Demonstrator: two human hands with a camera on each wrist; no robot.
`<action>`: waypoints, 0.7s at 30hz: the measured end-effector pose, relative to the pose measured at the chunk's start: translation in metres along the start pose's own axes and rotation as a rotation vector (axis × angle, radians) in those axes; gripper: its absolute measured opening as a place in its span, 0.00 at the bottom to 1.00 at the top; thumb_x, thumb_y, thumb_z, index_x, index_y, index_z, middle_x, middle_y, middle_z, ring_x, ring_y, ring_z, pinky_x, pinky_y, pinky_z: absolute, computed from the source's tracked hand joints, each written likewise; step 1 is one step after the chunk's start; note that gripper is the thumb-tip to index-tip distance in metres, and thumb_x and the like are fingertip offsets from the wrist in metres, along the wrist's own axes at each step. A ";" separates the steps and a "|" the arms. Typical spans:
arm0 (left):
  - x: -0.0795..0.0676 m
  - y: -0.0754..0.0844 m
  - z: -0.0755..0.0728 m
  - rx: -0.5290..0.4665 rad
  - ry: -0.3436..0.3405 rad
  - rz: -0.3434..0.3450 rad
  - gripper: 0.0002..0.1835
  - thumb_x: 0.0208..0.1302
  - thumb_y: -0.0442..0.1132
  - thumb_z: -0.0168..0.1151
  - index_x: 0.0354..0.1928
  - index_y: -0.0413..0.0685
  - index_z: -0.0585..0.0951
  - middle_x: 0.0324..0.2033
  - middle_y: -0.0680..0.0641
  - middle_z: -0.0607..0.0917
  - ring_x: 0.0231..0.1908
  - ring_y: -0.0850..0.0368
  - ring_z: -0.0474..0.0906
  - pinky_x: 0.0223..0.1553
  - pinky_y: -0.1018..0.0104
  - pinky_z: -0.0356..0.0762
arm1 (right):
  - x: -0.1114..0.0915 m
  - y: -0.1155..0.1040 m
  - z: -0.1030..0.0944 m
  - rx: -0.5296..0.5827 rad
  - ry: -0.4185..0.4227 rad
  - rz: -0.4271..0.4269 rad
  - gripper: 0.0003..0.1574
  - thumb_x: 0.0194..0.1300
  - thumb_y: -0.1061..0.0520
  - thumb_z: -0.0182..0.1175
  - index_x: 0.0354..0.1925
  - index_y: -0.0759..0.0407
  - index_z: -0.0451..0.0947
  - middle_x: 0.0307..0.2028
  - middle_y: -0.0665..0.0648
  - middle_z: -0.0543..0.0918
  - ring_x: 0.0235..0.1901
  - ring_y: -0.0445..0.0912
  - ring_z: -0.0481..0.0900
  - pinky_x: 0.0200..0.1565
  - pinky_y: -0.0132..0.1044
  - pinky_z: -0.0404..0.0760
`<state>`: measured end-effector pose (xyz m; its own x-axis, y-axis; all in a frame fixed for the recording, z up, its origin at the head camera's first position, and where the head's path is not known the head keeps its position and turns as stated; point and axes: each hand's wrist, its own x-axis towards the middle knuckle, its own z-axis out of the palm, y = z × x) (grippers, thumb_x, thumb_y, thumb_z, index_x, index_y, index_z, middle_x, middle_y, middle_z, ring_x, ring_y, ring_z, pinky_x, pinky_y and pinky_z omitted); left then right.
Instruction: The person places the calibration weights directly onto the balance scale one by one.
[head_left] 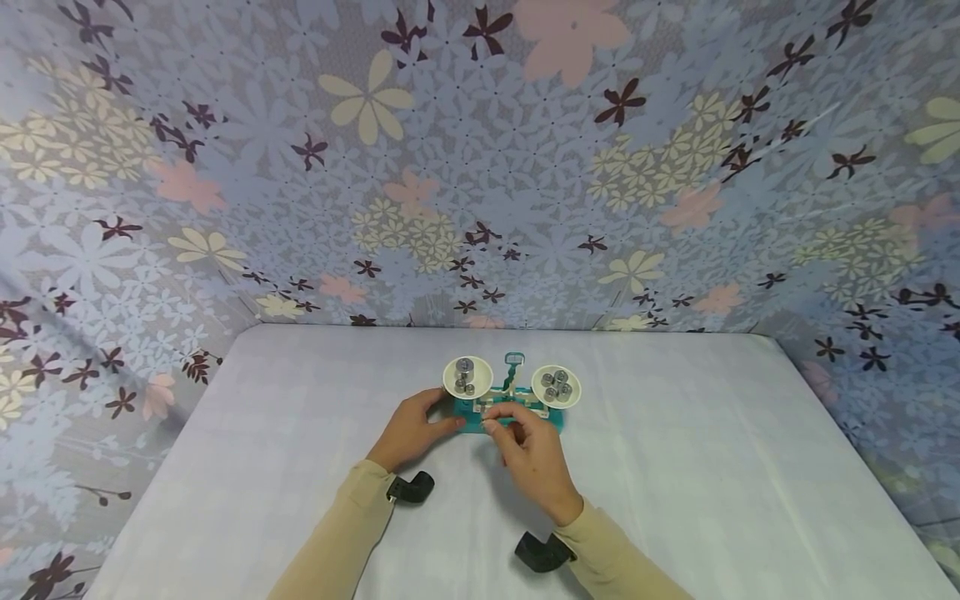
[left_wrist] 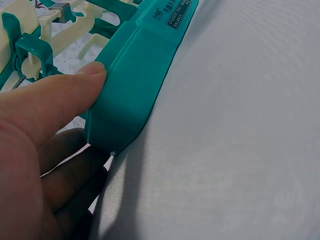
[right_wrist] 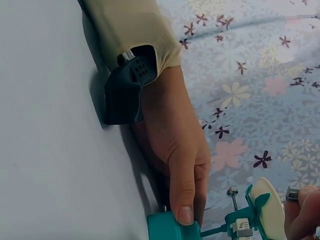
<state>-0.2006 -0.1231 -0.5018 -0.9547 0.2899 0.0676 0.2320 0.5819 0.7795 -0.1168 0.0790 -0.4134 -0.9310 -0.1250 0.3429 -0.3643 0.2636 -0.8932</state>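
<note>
A green balance scale [head_left: 555, 421] with two cream pans stands on the white-covered table. Metal weights [head_left: 465, 365] lie in its left pan [head_left: 448, 379], and several more weights [head_left: 561, 390] in the right pan [head_left: 576, 398]. My left hand [head_left: 408, 429] grips the left end of the green base [left_wrist: 125, 95], thumb on top, fingers against the end. Above the left half of the beam, my right hand [head_left: 536, 458] has thumb and index finger pinched together. In the right wrist view a small metal weight [right_wrist: 293, 193] shows at those fingertips, partly hidden by them.
A silver slider [right_wrist: 243, 232] sits on the graduated beam. The balance's pointer frame [head_left: 514, 359] rises between the pans. Behind the table [head_left: 712, 467] stands a flower-patterned backdrop [head_left: 525, 167]. Each wrist wears a black camera mount [head_left: 543, 552].
</note>
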 end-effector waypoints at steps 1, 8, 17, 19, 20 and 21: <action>0.000 0.000 0.000 -0.001 0.001 -0.001 0.35 0.62 0.51 0.70 0.66 0.39 0.76 0.64 0.41 0.78 0.67 0.44 0.70 0.71 0.48 0.64 | 0.000 0.000 0.000 -0.001 0.001 -0.005 0.05 0.69 0.70 0.59 0.42 0.71 0.81 0.14 0.62 0.74 0.14 0.34 0.67 0.16 0.28 0.67; -0.001 0.000 0.000 -0.014 0.008 -0.001 0.34 0.62 0.51 0.71 0.66 0.39 0.76 0.64 0.41 0.78 0.67 0.45 0.70 0.71 0.48 0.64 | 0.004 0.000 0.001 -0.015 0.015 -0.060 0.05 0.68 0.71 0.59 0.41 0.71 0.81 0.13 0.58 0.73 0.13 0.34 0.66 0.14 0.28 0.65; -0.001 0.001 0.000 -0.014 0.013 0.007 0.34 0.62 0.50 0.71 0.66 0.39 0.76 0.63 0.41 0.79 0.67 0.44 0.71 0.71 0.47 0.65 | 0.011 -0.001 0.001 -0.054 0.035 -0.087 0.05 0.68 0.71 0.60 0.41 0.68 0.82 0.15 0.58 0.74 0.13 0.34 0.67 0.14 0.29 0.66; -0.001 0.001 0.000 -0.016 0.012 0.010 0.35 0.62 0.51 0.71 0.66 0.39 0.76 0.63 0.41 0.78 0.67 0.44 0.71 0.71 0.47 0.65 | 0.014 0.005 0.002 -0.063 0.037 -0.084 0.05 0.69 0.70 0.60 0.41 0.69 0.82 0.15 0.58 0.73 0.13 0.35 0.67 0.14 0.29 0.67; -0.001 0.001 0.000 -0.016 0.011 0.010 0.35 0.62 0.51 0.71 0.66 0.39 0.76 0.63 0.41 0.78 0.67 0.44 0.71 0.71 0.47 0.64 | 0.016 0.009 0.003 -0.071 0.040 -0.081 0.05 0.69 0.70 0.60 0.41 0.68 0.82 0.14 0.57 0.73 0.13 0.35 0.67 0.14 0.29 0.67; -0.001 0.001 0.000 -0.016 0.011 0.010 0.35 0.62 0.51 0.71 0.66 0.39 0.76 0.64 0.41 0.78 0.67 0.44 0.70 0.71 0.47 0.64 | 0.017 0.014 0.003 -0.072 0.041 -0.079 0.05 0.69 0.69 0.60 0.42 0.68 0.82 0.13 0.56 0.73 0.12 0.35 0.68 0.14 0.30 0.67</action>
<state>-0.1996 -0.1230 -0.5010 -0.9543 0.2874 0.0818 0.2384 0.5672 0.7883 -0.1375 0.0773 -0.4212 -0.8989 -0.1088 0.4245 -0.4359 0.3227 -0.8402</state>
